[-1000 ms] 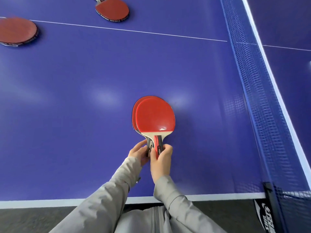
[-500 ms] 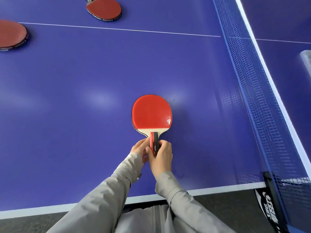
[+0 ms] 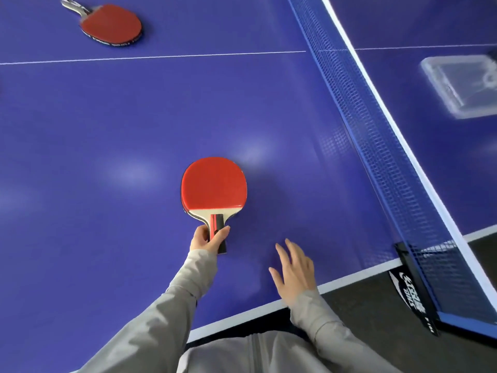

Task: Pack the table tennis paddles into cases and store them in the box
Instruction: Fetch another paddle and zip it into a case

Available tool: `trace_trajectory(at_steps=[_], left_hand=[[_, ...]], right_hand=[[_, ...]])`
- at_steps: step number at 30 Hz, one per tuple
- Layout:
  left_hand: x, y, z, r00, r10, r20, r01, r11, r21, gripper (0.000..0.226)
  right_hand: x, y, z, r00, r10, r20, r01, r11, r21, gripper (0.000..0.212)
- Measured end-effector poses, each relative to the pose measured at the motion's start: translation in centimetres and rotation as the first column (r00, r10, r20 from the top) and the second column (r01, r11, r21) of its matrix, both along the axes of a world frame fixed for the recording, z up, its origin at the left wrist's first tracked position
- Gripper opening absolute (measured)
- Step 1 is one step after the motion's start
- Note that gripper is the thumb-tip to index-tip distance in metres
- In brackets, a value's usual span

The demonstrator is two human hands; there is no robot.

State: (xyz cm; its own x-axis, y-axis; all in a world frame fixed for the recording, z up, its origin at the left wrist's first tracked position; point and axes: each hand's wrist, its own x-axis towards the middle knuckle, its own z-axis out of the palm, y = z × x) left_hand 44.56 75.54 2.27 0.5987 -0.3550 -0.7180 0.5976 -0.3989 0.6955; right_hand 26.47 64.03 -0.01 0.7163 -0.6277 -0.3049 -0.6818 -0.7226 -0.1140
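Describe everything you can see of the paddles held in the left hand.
The held paddles are two stacked face to face, seen as one red rubber blade with a second dark edge peeking out beneath. Below the rubber is a pale wood wedge, then a red-and-black handle. The left hand grips the handles, fingers and thumb curled round them. The blades point away from the person, roughly flat just over the blue table; whether they touch it is unclear. The right hand is apart, open.

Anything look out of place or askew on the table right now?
Nothing damaged or spilled. The left hand holds stacked paddles by the handles, lined up neatly. One loose paddle lies far off on the table, and the clear box sits beyond the net.
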Motion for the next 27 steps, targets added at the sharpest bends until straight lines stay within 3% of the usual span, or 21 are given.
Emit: trace_trajectory(at_steps=[5, 9, 13, 17, 18, 21, 27], left_hand=[[-0.6, 1.1, 0.4, 0.998, -0.069, -0.011, 0.069, 0.998, -0.001, 0.054], [-2.9, 1.2, 1.4, 0.988, -0.154, 0.019, 0.155, 0.986, -0.054, 0.031], [-5.9, 0.7, 2.6, 0.96, -0.276, 0.05, 0.279, 0.958, -0.062, 0.031], [-10.1, -0.1, 3.2, 0.924, -0.371, 0.094, 0.38, 0.919, -0.106, 0.074], [-11.5, -0.2, 3.4, 0.913, -0.396, 0.096, 0.405, 0.908, -0.105, 0.074], [-16.9, -0.1, 3.8, 0.868, -0.483, 0.11, 0.493, 0.864, -0.098, 0.033], [-27.9, 1.2, 3.4, 0.767, -0.63, 0.12, 0.64, 0.765, -0.074, 0.053]], right_hand=[[-3.1, -0.5, -0.5, 0.993, 0.006, -0.119, -0.011, 0.999, -0.042, 0.069], [-6.1, 0.1, -0.5, 0.986, -0.117, -0.122, 0.109, 0.992, -0.071, 0.065], [-10.5, 1.0, 0.1, 0.958, -0.272, -0.092, 0.266, 0.961, -0.074, 0.062], [-16.6, 2.5, -0.3, 0.871, -0.489, -0.047, 0.49, 0.872, 0.017, 0.058], [-18.4, 3.0, -0.5, 0.845, -0.533, -0.038, 0.534, 0.844, 0.044, 0.057], [-24.2, 4.5, -0.3, 0.79, -0.604, -0.106, 0.613, 0.783, 0.105, 0.057], [-37.0, 8.3, -0.1, 0.672, -0.694, -0.259, 0.739, 0.651, 0.172, 0.056]])
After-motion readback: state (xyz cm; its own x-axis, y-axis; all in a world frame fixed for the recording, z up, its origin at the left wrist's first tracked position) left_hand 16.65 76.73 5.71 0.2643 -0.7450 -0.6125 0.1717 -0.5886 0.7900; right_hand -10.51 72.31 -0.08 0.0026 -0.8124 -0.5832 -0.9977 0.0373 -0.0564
